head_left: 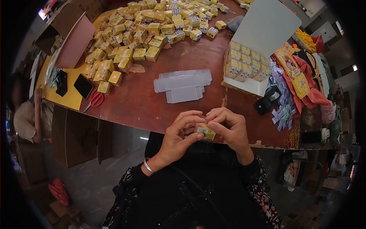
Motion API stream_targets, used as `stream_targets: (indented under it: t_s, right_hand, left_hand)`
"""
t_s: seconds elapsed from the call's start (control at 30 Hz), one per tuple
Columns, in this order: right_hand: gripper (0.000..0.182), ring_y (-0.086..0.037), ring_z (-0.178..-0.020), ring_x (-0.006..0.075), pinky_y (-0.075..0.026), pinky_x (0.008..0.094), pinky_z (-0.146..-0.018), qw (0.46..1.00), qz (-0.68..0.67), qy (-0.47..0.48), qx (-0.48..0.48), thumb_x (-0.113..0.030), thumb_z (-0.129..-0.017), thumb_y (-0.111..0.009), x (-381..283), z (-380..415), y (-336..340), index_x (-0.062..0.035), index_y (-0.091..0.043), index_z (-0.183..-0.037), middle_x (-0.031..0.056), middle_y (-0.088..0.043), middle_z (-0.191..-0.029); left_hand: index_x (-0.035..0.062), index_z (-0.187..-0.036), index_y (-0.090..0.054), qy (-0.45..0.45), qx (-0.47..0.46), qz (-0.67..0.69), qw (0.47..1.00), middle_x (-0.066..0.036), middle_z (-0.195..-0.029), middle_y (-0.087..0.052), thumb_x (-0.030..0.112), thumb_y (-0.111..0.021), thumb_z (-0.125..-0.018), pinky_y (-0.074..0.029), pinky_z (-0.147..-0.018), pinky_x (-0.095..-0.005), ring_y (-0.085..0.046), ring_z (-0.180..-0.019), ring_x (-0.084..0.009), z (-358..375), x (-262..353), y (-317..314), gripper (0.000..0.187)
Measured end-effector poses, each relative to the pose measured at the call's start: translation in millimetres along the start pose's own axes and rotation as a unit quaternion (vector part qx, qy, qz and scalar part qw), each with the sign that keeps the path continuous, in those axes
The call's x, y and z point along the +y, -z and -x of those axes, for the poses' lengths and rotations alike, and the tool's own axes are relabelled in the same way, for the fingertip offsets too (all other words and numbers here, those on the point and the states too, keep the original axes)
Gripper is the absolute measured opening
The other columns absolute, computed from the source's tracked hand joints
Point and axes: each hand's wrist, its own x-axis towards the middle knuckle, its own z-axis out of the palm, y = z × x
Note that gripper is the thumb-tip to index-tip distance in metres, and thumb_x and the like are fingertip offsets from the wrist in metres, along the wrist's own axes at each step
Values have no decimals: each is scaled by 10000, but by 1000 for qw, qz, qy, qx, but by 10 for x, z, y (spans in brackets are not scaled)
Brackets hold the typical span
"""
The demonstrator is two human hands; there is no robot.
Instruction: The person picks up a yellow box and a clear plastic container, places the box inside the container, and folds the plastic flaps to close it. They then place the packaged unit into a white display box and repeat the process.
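Small yellow box (pixel 206 132): pinched between fingers of left hand (pixel 179 133) and right hand (pixel 228 128), at the near edge of the table (pixel 133 103). Flat clear packaging (pixel 183 84) just beyond; yellow box pile (pixel 141 34) farther back.

I sit at a worn reddish-brown desk (pixel 145 103) with chipped edges. Below me the floor (pixel 95 183) is grey concrete, catching a patch of light. A wooden cabinet (pixel 76 137) stands under the desk on my left.
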Motion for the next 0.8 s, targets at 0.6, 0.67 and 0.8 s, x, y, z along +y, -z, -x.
stream_targets:
  t_s: [0.6,0.67,0.8]
  right_hand:
    - [243,-643,-1155,235,-513,311,-883,794,249,-35,554,-198,-964,-737,753,775,1928,39,-756,-1010,185,-691,-1218]
    - [300,-657,-1135,215,-530,280,-765,797,255,-43,545,-260,-948,-761,983,781,2060,39,-780,-965,204,-701,-1207]
    - [237,-677,-1041,178,-524,250,-628,812,130,-96,561,-221,-942,-770,806,496,1844,16,-772,-957,175,-690,-1249]
  left_hand:
    - [14,-1156,-613,26,20,-56,998,-119,-1461,-432,-69,-697,-923,-559,-1028,-372,-569,-1291,-241,-96,-45,27,262]
    - [11,-1158,-610,44,14,-48,998,-122,-1463,-431,-64,-703,-922,-537,-1071,-400,-565,-1297,-245,-110,-70,-19,265]
    - [6,-1164,-606,50,15,-50,997,-127,-1463,-429,-61,-706,-923,-505,-1114,-429,-564,-1302,-249,-107,-54,-23,270]
